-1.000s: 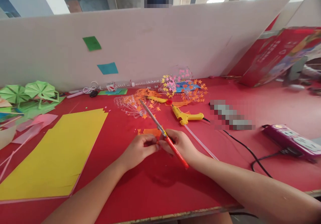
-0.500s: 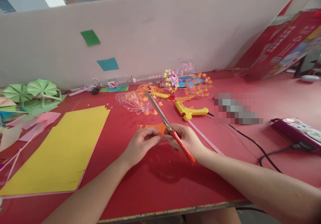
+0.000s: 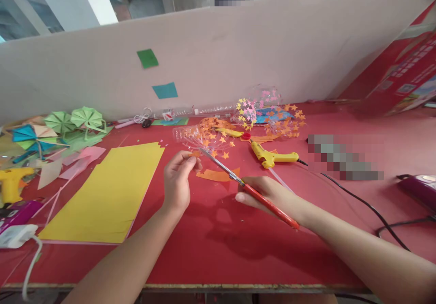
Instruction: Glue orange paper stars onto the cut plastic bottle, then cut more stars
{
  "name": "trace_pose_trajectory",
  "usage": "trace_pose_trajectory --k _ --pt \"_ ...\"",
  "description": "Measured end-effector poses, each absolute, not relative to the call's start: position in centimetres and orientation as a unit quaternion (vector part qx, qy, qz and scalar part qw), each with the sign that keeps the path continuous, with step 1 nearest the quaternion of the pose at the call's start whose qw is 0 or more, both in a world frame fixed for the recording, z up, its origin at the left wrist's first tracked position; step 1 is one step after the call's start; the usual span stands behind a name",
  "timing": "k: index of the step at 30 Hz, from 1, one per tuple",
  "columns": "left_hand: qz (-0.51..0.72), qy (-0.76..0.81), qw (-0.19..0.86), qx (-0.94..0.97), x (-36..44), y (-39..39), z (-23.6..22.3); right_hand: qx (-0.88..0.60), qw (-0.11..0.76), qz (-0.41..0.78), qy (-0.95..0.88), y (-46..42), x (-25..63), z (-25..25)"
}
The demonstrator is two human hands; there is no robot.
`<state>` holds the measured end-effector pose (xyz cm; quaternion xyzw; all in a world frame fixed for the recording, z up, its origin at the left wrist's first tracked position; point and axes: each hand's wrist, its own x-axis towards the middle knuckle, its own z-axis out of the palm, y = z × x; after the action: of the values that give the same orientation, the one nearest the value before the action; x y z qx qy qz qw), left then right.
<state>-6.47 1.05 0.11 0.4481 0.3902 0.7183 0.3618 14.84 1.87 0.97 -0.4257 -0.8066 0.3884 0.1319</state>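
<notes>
While the left hand pinches a small orange piece between thumb and fingers, and the right hand is wrapped around the red-handled scissors, short snips with the blade tips kept clear of the skin would probably serve best. Both things are held above the middle of the tabletop, well back from its front edge. The piece looks thin and papery, its outline too small to tell; the slim blades appear closed.

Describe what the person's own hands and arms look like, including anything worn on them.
The left hand and right hand are ungloved, with no visible rings, though some fingers are hidden. The left forearm and right forearm show no sleeves, watch or bracelet.
</notes>
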Motion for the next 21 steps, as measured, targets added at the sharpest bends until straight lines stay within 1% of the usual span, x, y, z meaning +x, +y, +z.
trace_pose_trajectory --k 5,21 --pt "0.703 0.398 0.374 0.456 -6.57 1.22 -0.16 -0.419 0.11 0.407 -0.804 1.87 14.78 0.84" --pt "0.673 0.415 0.386 0.476 -6.6 1.11 -0.22 -0.416 0.101 0.441 -0.788 1.84 14.74 1.21"
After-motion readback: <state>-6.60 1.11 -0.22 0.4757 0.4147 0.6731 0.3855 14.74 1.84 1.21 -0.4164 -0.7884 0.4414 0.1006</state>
